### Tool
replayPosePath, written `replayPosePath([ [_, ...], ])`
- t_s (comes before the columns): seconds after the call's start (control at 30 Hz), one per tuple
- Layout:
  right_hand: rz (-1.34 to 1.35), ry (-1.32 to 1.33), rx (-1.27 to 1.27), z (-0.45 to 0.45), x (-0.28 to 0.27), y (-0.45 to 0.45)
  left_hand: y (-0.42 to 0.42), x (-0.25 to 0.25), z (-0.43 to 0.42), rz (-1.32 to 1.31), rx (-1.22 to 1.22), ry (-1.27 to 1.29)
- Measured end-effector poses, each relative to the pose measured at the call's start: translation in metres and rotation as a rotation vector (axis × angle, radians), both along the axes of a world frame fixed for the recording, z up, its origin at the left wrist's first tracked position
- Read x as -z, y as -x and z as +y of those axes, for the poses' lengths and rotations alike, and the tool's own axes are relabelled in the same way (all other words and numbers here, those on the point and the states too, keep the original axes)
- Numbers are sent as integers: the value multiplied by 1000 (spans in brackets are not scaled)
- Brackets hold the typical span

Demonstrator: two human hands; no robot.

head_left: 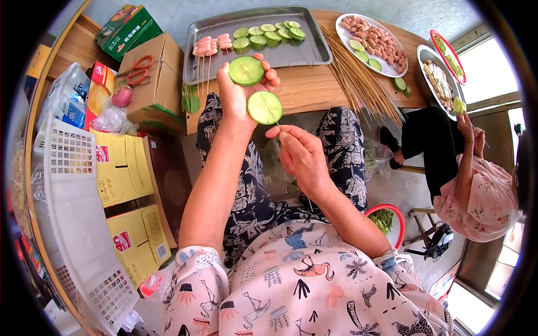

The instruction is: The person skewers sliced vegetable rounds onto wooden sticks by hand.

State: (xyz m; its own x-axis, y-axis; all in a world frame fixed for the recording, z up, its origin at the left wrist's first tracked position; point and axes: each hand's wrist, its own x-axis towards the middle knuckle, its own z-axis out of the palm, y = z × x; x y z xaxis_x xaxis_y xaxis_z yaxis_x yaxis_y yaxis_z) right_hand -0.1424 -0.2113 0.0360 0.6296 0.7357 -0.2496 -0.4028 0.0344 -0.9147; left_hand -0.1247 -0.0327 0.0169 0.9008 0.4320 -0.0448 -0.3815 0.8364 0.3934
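Note:
My left hand (240,106) is turned palm up, its fingers curled around a round, green-rimmed zucchini slice (246,71). Just below that slice, a second zucchini slice (264,107) is on the tip of a thin skewer (278,124) and touches or nearly touches my left palm. The skewer is pinched between the thumb and fingers of my right hand (302,157); its lower end shows beneath that hand. Beyond my hands, a metal tray (316,53) holds several skewered zucchini slices (268,35) and some skewers of small pink sausages (205,46).
Loose bamboo skewers (358,75) lie on the wooden table (302,84). To their right is a white plate (340,25) of sausages and zucchini slices. Boxes (151,73) and a white plastic basket (70,185) stand left. At right, another person's hand (465,126) holds food near a bowl.

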Motion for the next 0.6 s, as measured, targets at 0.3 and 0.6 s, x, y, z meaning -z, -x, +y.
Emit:
replayPosePath([
  [0.3,-7,-15,3,4,3,-1,0,0,1,4,-9,2],
  [0.6,-20,-31,12,7,4,-2,1,-2,1,8,-22,-2],
])
